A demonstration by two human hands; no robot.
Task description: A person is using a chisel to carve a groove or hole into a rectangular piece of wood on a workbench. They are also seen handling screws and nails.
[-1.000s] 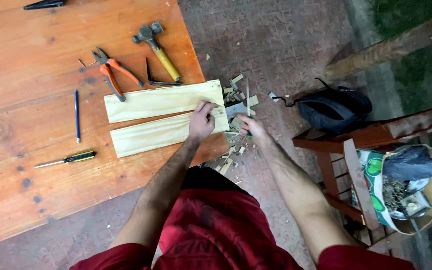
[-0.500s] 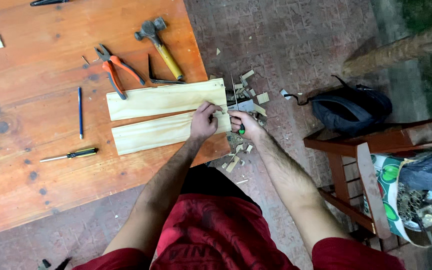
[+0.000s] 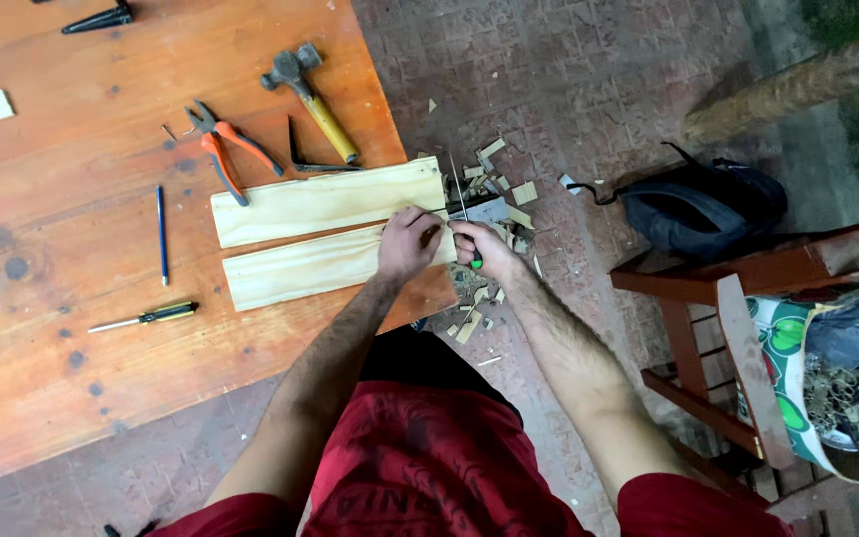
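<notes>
Orange-brown wooden tabletop (image 3: 101,378) seen from above; left hand (image 3: 408,244) presses flat, fingers spread, on a pale pine moulding strip (image 3: 320,267) at its edge, right hand (image 3: 479,247) closed around a green-handled saw (image 3: 471,214) mid-cut; steadying comes next

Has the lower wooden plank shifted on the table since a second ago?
No. The lower plank lies parallel beside the upper plank, same gap from the screwdriver; only the camera moved. The left hand presses it.
</notes>
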